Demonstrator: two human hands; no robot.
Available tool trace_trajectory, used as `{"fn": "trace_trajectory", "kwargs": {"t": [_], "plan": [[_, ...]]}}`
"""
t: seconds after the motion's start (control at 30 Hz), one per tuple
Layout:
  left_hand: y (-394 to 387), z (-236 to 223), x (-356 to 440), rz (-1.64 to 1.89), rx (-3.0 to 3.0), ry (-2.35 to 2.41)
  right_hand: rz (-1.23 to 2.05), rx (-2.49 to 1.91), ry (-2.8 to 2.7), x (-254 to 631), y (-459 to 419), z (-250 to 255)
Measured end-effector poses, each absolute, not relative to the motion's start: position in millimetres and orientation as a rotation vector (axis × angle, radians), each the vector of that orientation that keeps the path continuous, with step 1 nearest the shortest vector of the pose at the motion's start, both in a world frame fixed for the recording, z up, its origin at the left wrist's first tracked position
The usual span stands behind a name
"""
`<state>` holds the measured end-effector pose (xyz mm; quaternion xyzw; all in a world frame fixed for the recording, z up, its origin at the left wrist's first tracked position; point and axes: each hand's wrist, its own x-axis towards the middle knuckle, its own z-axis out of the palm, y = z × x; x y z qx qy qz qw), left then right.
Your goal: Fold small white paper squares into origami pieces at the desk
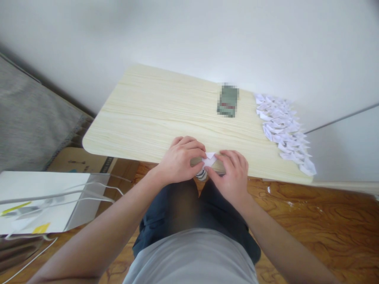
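Note:
A small folded piece of white paper [209,160] is held between my two hands at the front edge of the wooden table [154,106]. My left hand [185,159] pinches its left side between thumb and fingers. On the other side, the thumb and index finger of my right hand [232,169] grip the paper's right side. A triangular flap shows along its top. To the right, rows of folded white paper pieces [281,126] cover the table's end.
A blurred green item [227,100] lies near the table's back edge, by the white wall [189,39]. At the left stand a white box [44,201] with cables across it and a cardboard box [77,159]. Grey cloth [32,114] hangs behind them.

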<state>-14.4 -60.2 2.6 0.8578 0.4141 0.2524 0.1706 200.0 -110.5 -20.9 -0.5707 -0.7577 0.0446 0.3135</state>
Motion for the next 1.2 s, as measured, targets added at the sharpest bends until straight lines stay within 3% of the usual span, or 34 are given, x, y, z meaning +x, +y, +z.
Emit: {"fn": "trace_trajectory", "kwargs": {"t": [1.2], "plan": [[-59.9,4.2,-14.3,0.727,2.430,1.212,0.115,-1.470,-2.005,197.1,-114.3,-22.0]]}}
